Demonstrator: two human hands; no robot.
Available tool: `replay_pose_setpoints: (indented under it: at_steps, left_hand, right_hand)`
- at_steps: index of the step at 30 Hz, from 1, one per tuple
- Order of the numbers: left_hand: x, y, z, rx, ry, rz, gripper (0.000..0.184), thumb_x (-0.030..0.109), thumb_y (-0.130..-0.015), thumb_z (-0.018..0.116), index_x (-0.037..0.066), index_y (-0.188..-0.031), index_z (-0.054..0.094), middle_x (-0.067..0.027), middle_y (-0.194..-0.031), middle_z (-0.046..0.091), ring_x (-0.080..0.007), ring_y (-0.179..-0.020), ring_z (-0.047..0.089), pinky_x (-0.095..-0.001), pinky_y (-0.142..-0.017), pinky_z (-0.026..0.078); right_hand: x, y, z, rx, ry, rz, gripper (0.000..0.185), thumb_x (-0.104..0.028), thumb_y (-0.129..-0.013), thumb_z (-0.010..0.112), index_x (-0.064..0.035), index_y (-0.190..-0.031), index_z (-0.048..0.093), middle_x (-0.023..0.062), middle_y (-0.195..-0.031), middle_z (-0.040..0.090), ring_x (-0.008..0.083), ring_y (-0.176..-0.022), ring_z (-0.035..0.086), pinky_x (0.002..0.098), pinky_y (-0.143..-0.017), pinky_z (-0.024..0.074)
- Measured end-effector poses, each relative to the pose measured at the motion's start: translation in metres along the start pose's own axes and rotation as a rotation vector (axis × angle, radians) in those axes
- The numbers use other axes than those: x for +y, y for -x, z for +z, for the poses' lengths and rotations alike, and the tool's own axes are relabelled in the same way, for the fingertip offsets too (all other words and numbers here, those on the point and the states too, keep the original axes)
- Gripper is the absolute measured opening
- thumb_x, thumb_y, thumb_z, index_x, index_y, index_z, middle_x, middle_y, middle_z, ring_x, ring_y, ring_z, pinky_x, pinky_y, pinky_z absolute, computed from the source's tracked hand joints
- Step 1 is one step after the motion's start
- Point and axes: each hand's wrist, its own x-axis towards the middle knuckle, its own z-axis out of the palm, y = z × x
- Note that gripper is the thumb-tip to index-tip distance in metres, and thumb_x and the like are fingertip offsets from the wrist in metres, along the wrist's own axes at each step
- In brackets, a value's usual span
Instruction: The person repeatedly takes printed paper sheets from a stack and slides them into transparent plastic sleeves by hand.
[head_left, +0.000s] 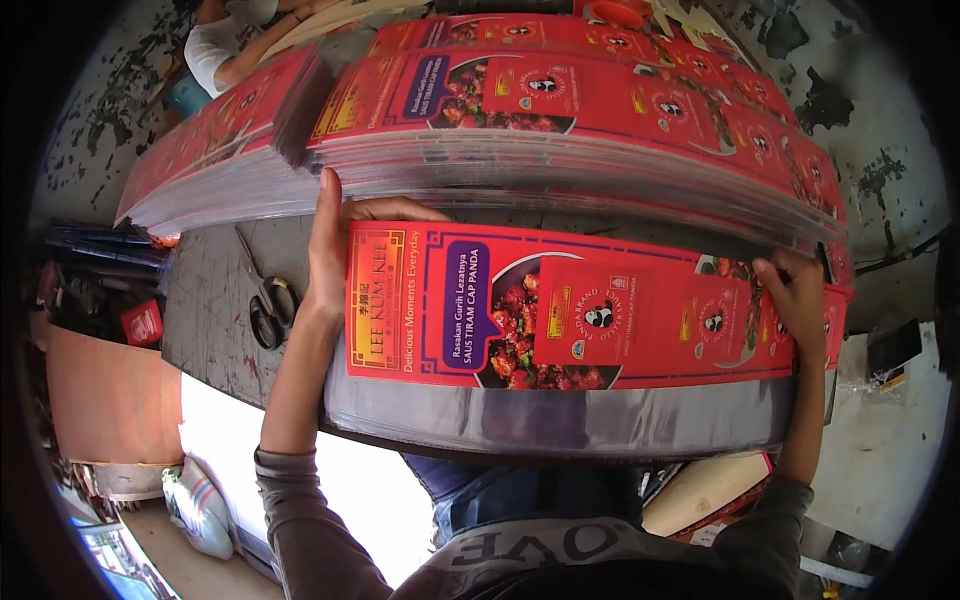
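A long red printed sheet (420,300) with food pictures and panda logos lies on a stack with clear plastic edges (560,415) at the table's near side. My left hand (335,240) is at the sheet's left end, thumb pointing up and fingers reaching behind its far edge; it grips the stack's end. At the right end, my right hand (797,295) has its fingers bent over the sheet's far corner, pinching it. Black-handled scissors (268,305) lie left of my left hand.
Tall stacks of similar red sheets (600,110) fill the table's far side, with another stack (220,125) at the left. Dark tabletop (205,290) shows beside the scissors. Another person's arm (250,55) is at the far left. A red bowl (615,12) sits at the back.
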Motion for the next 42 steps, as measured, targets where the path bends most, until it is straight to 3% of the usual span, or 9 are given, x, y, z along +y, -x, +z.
replay_pose_setpoints:
  at_steps: [2, 4, 42]
  left_hand:
    - [0.0, 0.0, 0.0, 0.06, -0.018, 0.003, 0.091, 0.069, -0.076, 0.017, -0.013, -0.085, 0.056, -0.0186, -0.075, 0.06, -0.0203, -0.067, 0.061, -0.0272, -0.066, 0.051]
    - [0.0, -0.001, -0.005, -0.032, -0.064, 0.003, 0.094, 0.069, -0.077, 0.01, -0.012, -0.091, 0.055, -0.0184, -0.081, 0.061, -0.0205, -0.075, 0.061, -0.0275, -0.073, 0.049]
    - [-0.001, -0.002, -0.007, -0.057, -0.017, 0.018, 0.091, 0.066, -0.079, 0.01, -0.011, -0.089, 0.056, -0.0176, -0.078, 0.061, -0.0197, -0.071, 0.061, -0.0266, -0.069, 0.05]
  right_hand:
    - [0.002, 0.0, 0.001, -0.012, 0.02, -0.05, 0.037, -0.021, -0.079, 0.056, 0.0024, -0.056, 0.039, 0.007, -0.048, 0.028, 0.01, -0.048, 0.025, 0.0289, -0.042, 0.0245]
    - [0.005, 0.0, 0.004, 0.006, 0.01, -0.033, 0.036, -0.021, -0.079, 0.057, 0.0029, -0.056, 0.042, 0.0084, -0.047, 0.031, 0.0115, -0.046, 0.026, 0.0292, -0.042, 0.0254]
    - [-0.001, 0.003, 0.0, 0.104, 0.017, -0.007, 0.037, -0.021, -0.083, 0.052, 0.0033, -0.057, 0.045, 0.0078, -0.044, 0.033, 0.0113, -0.043, 0.026, 0.0291, -0.041, 0.0261]
